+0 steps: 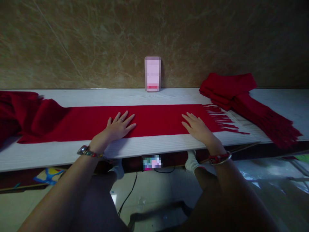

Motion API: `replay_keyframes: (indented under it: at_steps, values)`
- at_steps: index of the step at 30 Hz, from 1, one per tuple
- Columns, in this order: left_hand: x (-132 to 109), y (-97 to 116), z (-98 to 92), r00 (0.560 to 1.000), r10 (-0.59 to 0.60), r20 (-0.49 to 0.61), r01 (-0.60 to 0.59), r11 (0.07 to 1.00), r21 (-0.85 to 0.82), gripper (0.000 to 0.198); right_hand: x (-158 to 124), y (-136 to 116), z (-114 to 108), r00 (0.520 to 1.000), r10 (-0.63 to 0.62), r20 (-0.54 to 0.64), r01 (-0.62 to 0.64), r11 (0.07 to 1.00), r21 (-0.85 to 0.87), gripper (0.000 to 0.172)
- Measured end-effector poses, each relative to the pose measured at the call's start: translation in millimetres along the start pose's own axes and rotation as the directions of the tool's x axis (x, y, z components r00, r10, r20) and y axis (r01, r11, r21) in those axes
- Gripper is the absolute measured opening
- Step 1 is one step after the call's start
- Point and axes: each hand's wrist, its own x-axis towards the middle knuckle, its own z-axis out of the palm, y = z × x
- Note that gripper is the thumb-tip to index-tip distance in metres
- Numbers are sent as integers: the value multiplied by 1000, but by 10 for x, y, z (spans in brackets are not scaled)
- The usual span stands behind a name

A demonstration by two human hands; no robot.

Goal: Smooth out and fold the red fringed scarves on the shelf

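Observation:
A red fringed scarf (pixel 159 119) lies stretched out flat along the white board, its fringe pointing right. Toward the left its cloth bunches into loose folds that run out of view. My left hand (pixel 119 126) rests flat on the middle of the scarf with fingers spread, a ring on one finger. Nearer the fringed end, my right hand (pixel 196 128) also lies on the cloth, its fingers stretched out. Neither hand grips anything. A second red scarf (pixel 238 93), folded in layers, sits to the right, its fringed tail hanging toward the board's front edge.
A phone (pixel 153 74) with a blurred screen leans on the brown marbled wall (pixel 96 42) behind the white board (pixel 135 145). Below the front edge are another blurred, screen-like item (pixel 151 162), a black cable (pixel 129 195) and my feet. A blue-and-yellow item (pixel 49 175) is at lower left.

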Motion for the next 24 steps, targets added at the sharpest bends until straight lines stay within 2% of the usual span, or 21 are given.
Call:
replay_keyframes:
  at_steps: [4,7,11,15,19,24]
  values:
    - [70,62,-27,993,-117,21,118,992,-38,55,-118,39,-25,982,-98,-158,107,993,47,39]
    - [194,192,-84,992,-117,40,119,991,-57,57,-204,-85,-65,954,-249,-168,265,960,85,36]
    - [390,471,-240,993,-17,114,23,999,-47,60,-253,-293,-102,906,-413,-90,421,901,103,32]
    - [589,734,-440,982,131,139,-129,991,-21,61,-235,-429,-154,876,-480,-56,483,874,60,28]
    - [816,873,-545,954,282,100,-284,959,6,56,-238,-539,-225,864,-503,-5,503,864,22,26]
    - [1094,926,-507,913,407,-4,-407,912,53,49,-272,-635,-258,880,-474,38,474,880,0,24]
